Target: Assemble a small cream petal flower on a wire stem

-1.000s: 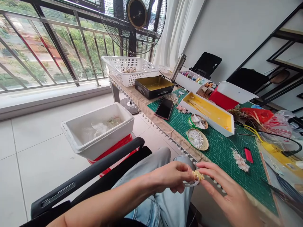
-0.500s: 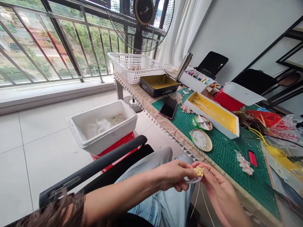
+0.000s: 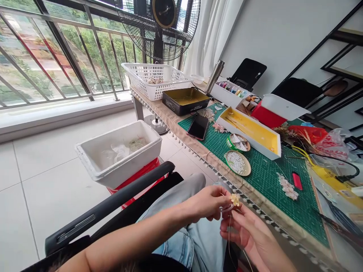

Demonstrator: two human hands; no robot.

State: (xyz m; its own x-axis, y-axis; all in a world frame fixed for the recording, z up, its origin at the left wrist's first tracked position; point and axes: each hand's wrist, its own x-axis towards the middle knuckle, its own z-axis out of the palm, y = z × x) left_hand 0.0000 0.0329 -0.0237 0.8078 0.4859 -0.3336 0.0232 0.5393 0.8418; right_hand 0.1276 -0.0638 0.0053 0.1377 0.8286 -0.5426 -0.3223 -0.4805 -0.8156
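My left hand (image 3: pixel 208 204) pinches a small yellow flower piece (image 3: pixel 235 199) and a clear ring just below it, held over my lap beside the table edge. My right hand (image 3: pixel 249 234) is curled below the flower, its fingers closed on a thin wire (image 3: pixel 229 230) that hangs down from it. Both hands meet in front of the green cutting mat (image 3: pixel 263 177).
On the mat lie a phone (image 3: pixel 197 127), a dish of white beads (image 3: pixel 237 163), a second dish (image 3: pixel 238 142), a yellow-lined box (image 3: pixel 251 132), pink flower pieces (image 3: pixel 287 187) and a red lighter (image 3: pixel 297 180). A white foam box (image 3: pixel 119 153) stands on the floor to the left.
My right hand has dropped from beside the flower to below it and now grips the wire. My left hand keeps hold of the flower. The camera view has shifted slightly.
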